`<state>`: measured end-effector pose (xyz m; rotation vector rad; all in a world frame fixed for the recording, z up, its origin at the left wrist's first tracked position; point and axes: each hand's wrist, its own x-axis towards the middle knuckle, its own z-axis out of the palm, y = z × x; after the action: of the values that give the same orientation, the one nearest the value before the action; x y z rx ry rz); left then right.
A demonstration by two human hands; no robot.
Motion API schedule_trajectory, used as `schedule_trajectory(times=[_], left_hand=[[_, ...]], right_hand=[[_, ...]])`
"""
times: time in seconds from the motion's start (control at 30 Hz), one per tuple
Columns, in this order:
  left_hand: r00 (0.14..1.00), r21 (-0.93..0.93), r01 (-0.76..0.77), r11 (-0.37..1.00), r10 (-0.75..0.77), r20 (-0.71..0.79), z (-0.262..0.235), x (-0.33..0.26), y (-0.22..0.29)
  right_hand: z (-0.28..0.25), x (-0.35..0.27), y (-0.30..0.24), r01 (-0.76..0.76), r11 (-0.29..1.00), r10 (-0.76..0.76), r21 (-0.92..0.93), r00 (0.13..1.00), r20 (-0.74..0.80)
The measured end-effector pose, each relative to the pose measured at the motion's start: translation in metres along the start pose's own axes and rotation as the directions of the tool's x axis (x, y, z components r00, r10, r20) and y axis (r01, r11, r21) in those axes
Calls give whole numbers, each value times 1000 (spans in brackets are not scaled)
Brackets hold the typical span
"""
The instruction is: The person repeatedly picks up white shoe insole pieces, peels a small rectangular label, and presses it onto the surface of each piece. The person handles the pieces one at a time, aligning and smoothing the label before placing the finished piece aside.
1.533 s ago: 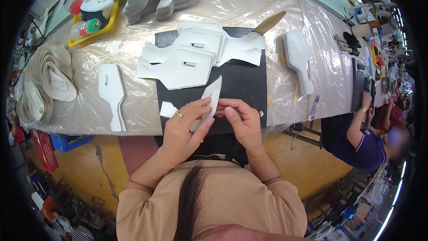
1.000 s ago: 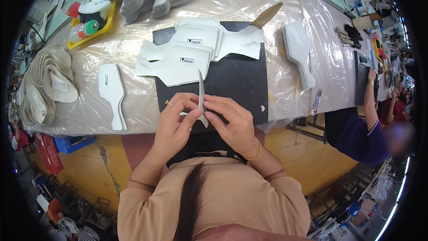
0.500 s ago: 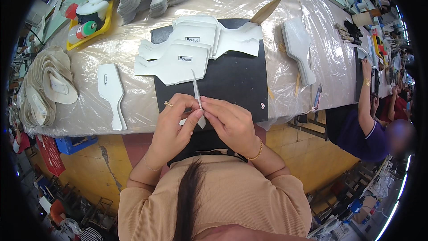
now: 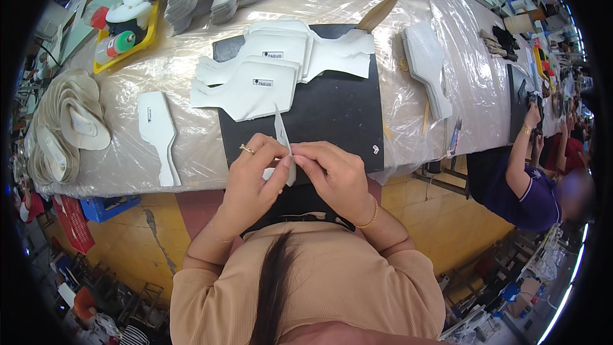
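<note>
My left hand point(image 4: 255, 169) pinches a white cut piece point(image 4: 281, 131), seen nearly edge-on in front of my waist. Thumb and forefinger of my right hand point(image 4: 335, 169) close on the same piece's edge, right beside the left fingertips; anything smaller between them is hidden. Beyond the hands, overlapping white paddle-shaped pieces point(image 4: 249, 101) with small dark printed labels lie fanned on a black mat point(image 4: 341, 118). To the left, another labelled white piece point(image 4: 158, 118) rests on the plastic-covered table point(image 4: 198, 140).
A stack of white pieces point(image 4: 421, 57) lies right of the mat, near a pen point(image 4: 455, 136). A wooden blade-shaped tool point(image 4: 380, 11) touches the mat's far edge. Beige insole-shaped pieces point(image 4: 83, 118) and a yellow tray point(image 4: 150, 37) are left. A co-worker point(image 4: 527, 195) sits at right.
My right fingertips have shifted slightly along the white piece, which has turned a little in my hands. At right, the co-worker's arm has moved.
</note>
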<state>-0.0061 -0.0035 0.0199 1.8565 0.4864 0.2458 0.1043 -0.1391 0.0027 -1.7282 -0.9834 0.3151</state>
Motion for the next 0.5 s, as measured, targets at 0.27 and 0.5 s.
schedule_trajectory(times=[0.27, 0.5], left_hand=[[988, 173, -154, 973, 155, 9, 10, -1, -3], [983, 125, -184, 975, 179, 51, 14, -1, -4]], right_hand=[[-12, -2, -5, 17, 989, -4, -146, 996, 86], [-17, -3, -4, 101, 962, -74, -255, 991, 112]])
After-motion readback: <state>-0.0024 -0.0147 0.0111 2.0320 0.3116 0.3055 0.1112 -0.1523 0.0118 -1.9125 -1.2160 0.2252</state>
